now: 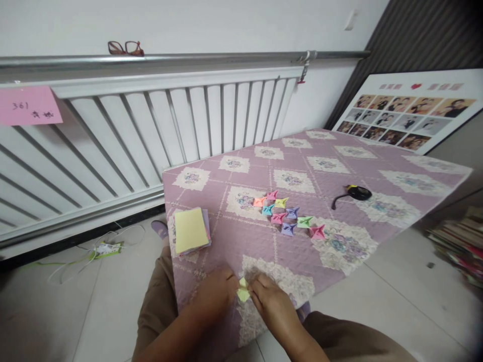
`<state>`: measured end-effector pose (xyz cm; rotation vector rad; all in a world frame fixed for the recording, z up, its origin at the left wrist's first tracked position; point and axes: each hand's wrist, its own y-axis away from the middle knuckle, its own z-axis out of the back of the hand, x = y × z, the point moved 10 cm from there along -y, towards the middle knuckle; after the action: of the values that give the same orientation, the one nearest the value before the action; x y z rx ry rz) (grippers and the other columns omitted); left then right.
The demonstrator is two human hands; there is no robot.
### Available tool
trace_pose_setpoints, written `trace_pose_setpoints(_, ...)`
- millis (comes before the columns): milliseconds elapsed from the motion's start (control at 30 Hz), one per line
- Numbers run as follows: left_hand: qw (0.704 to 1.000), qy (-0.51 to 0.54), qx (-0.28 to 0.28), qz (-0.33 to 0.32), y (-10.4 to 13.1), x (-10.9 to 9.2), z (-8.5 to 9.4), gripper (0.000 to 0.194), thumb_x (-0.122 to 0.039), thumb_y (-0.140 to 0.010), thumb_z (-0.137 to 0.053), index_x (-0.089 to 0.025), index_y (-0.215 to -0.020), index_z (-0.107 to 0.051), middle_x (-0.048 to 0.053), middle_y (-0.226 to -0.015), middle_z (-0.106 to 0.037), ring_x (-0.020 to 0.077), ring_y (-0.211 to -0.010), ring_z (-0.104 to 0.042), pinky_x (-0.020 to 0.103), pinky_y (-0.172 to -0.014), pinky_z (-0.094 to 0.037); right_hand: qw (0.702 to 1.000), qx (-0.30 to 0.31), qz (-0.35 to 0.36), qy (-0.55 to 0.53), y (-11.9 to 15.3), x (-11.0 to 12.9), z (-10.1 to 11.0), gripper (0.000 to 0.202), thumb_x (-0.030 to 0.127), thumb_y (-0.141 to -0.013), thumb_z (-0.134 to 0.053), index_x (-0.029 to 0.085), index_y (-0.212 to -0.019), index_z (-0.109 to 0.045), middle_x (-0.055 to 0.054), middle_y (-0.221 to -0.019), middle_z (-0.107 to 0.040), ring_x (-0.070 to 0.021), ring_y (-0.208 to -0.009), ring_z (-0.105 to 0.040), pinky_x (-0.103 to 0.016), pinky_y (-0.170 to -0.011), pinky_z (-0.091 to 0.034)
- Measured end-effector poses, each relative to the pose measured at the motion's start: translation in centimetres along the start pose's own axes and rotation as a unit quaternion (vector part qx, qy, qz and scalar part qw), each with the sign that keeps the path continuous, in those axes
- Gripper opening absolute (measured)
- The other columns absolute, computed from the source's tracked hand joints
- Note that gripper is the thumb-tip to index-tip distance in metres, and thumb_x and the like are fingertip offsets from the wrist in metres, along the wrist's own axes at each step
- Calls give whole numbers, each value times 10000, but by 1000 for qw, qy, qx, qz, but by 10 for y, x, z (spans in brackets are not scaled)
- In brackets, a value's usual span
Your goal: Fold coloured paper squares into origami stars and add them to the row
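Observation:
A small folded piece of yellow paper lies between my two hands near the front edge of the table. My left hand is closed on its left side, the fingers slightly blurred. On its right side, my right hand pinches the paper between thumb and fingers. Beyond my hands stand several small folded paper pieces in pink, purple, green, blue, orange and yellow, set in slanting rows. A stack of square paper with a yellow sheet on top sits at the table's left edge.
A black tape measure with a strap rests on the patterned tablecloth at the right. Behind the table are a radiator and a photo board. Glasses sit on the pipe. A power strip lies on the floor.

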<state>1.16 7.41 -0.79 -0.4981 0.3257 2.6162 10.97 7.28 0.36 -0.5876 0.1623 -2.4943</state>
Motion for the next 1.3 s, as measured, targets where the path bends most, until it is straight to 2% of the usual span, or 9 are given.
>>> trace_pose_setpoints(133,997,-72,-14,-8,5,0,-5,170,-159,-950,-480,-186,-892,-638,46,-953,-625,192,-811,-549,283,-651,-392,1000,-2,16,19,3,4,0,193,165,-913,-500,227,-780,-625,-13,-790,-615,-179,-772,-605,-266,-710,-467)
trace_pose_setpoints(300,996,-88,-22,-21,11,1,-12,168,-182,-971,-480,-193,-909,-636,47,-955,-623,194,-830,-553,289,-672,-395,999,-10,24,30,7,9,1,230,106,-906,-487,225,-788,-646,-10,-807,-635,-174,-769,-601,-264,-701,-458)
trace_pose_setpoints(500,992,-107,-51,-48,16,-5,-7,153,-164,-966,-494,-187,-923,-639,48,-939,-636,206,-829,-566,305,-683,-416,997,-49,51,36,15,16,8,255,65,-873,-509,241,-959,-673,-7,-868,-672,-184,-801,-623,-281,-744,-497)
trace_pose_setpoints(633,988,-127,-70,-58,23,-10,-7,122,-159,-949,-526,-185,-1012,-628,54,-977,-651,219,-843,-586,319,-688,-437,995,-60,62,49,22,21,10,289,66,-886,-488,238,-1033,-667,-38,-961,-694,-201,-861,-635,-327,-805,-517)
trace_pose_setpoints(800,984,-146,-73,-68,30,-16,-11,361,-177,-945,-546,-224,-1299,-497,65,-1095,-645,233,-884,-597,330,-690,-454,989,-43,59,126,30,26,2,382,51,-883,-489,248,-1176,-635,-59,-1053,-710,-218,-907,-643,-357,-824,-512)
trace_pose_setpoints(1133,981,-177,-54,-58,37,-17,-24,429,-238,-953,-519,-207,-1376,-460,121,-1252,-592,258,-968,-591,372,-760,-443,987,-53,68,138,45,25,-14,490,89,-883,-479,271,-1335,-540,-47,-1228,-686,-253,-1103,-627,-389,-924,-464)
trace_pose_setpoints(1300,984,-158,-59,-60,43,-17,-25,451,-264,-937,-518,-178,-1378,-485,149,-1336,-554,270,-1031,-570,373,-797,-437,990,-70,39,115,47,29,-16,393,199,-871,-579,291,-1253,-602,-26,-1197,-708,-260,-1078,-642,-390,-880,-429)
